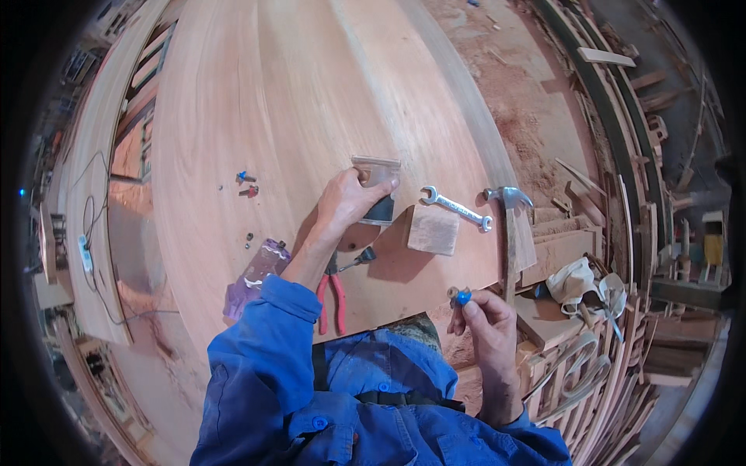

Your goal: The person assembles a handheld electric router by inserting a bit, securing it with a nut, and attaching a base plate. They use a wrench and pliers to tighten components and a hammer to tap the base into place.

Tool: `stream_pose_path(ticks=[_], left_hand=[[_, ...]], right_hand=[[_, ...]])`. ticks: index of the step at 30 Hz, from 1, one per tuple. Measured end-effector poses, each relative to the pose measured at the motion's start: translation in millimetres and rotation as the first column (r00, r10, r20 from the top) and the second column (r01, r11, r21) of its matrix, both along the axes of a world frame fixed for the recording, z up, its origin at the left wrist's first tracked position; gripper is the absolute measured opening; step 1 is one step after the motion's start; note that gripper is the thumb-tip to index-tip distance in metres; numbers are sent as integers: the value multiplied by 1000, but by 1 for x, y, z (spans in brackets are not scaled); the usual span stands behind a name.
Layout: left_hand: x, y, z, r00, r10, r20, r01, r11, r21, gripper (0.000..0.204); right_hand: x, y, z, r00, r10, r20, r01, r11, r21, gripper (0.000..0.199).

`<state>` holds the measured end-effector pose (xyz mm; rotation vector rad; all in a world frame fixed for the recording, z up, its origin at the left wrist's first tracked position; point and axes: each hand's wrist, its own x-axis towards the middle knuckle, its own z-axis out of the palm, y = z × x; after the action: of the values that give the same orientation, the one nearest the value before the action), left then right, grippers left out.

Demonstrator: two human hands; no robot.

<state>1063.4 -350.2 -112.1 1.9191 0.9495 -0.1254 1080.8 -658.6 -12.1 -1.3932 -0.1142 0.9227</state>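
Observation:
My left hand (347, 202) is closed around a rectangular piece with clear edges and a dark face (381, 210), held over the wooden tabletop (303, 101); its kind is unclear. In front of my body, past the table's near edge, my right hand (491, 322) pinches a small blue router bit (463, 297) with a brownish end. Pliers with red handles (332, 301) lie near my left forearm, their jaws partly hidden. Between the hands sit a wooden block (434, 230) and a double-ended open wrench (458, 209). A claw hammer (509, 199) rests at the right edge.
Left of my forearm are a purple translucent bottle (263, 268), a blue bit (243, 177), a red bit (249, 191) and small metal pieces (249, 239). Cloth (575, 286) and timber offcuts lie at right. A cable (97, 198) runs along the left bench.

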Motion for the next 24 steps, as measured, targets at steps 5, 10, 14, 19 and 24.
stream_pose_path(ticks=[5, 10, 14, 19, 24], left_hand=[[3, -19, 4, 957, 93, 275, -36, 978, -206, 45], [-64, -55, 125, 869, -291, 399, 207, 948, 241, 55], [-98, -70, 162, 844, -460, 275, 292, 825, 485, 74], [-117, -84, 166, 856, -488, 171, 363, 803, 473, 64], [-124, -87, 172, 919, -379, 113, 279, 824, 493, 53]], right_hand=[[78, 12, 0, 992, 116, 53, -118, 992, 36, 18], [124, 41, 31, 805, 292, 516, -352, 936, 20, 14], [114, 69, 63, 590, 399, 702, -558, 830, -2, 17], [81, 84, 63, 437, 457, 775, -683, 729, -45, 22], [71, 86, 64, 353, 427, 832, -649, 753, -111, 25]])
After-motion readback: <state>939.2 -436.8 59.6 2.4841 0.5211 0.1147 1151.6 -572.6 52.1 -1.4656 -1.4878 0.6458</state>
